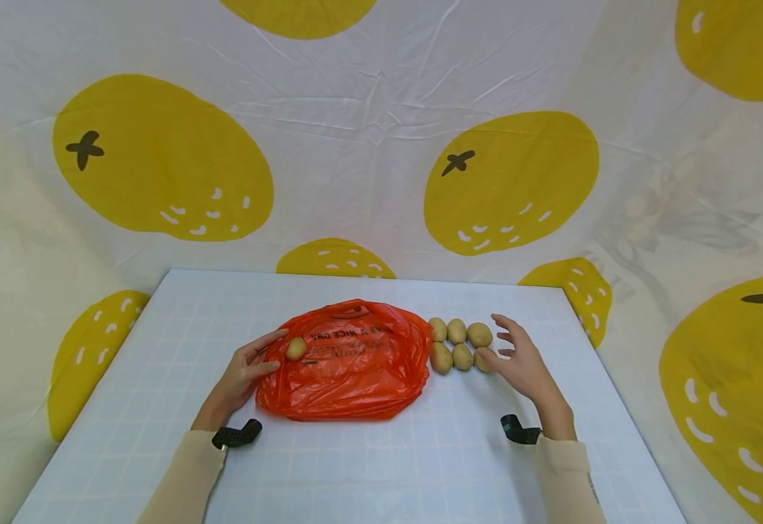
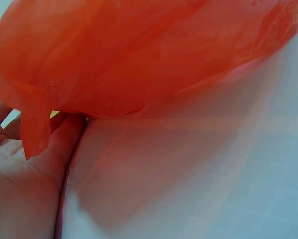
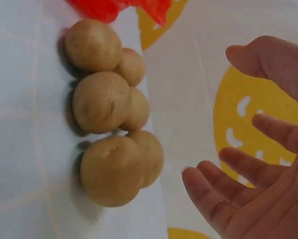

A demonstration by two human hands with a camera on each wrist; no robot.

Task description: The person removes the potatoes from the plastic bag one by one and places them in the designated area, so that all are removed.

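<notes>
A red plastic bag [image 1: 355,371] with dark printing lies spread on the table. My left hand [image 1: 245,371] holds its left edge, thumb nearer me and fingers farther off; in the left wrist view a strip of the bag hangs over the palm [image 2: 19,189], and most of the fingers are hidden. One potato [image 1: 296,348] rests against the red plastic just beyond those fingertips; whether it lies inside the bag's mouth I cannot tell. Right of the bag, several potatoes [image 1: 463,356] sit in two rows. Beside them, my right hand [image 1: 519,362] holds nothing, its fingers spread and slightly bent.
The table [image 1: 381,473] has a pale, gridded cover. Behind it and at both sides hangs a white cloth [image 1: 355,182] printed with large yellow fruit. A dark wrist device [image 1: 237,434] is on the left wrist, and another [image 1: 519,430] on the right.
</notes>
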